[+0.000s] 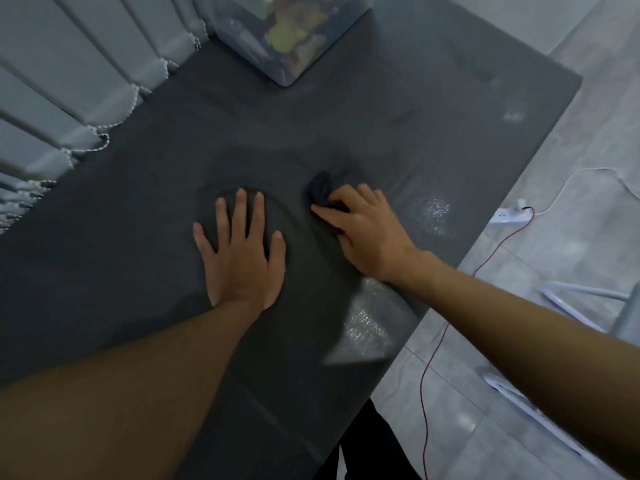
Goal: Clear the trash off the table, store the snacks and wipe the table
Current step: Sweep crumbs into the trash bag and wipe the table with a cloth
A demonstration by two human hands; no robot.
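My two bare hands rest on one dark grey table (138,237). Left hand (242,258) lies flat, fingers spread. Right hand (360,230) pinches one crumpled dark cloth (322,188). Farther off stands one clear plastic box (287,32).

**Q:** What lies on the worktop (381,116)?

**A:** The left grip (242,258) lies flat near the middle. The right grip (363,233) sits just to its right and holds a cloth (322,188) against the surface. The cloth sticks out on the far side of the fingers. A box (287,36) stands at the far end, well apart from both.

**Q:** And around it?

**A:** Blinds (69,81) hang along the left edge. On the floor (588,150) to the right lie a power strip (509,216) and a cable (429,375). A frame (585,291) stands nearer the viewer.
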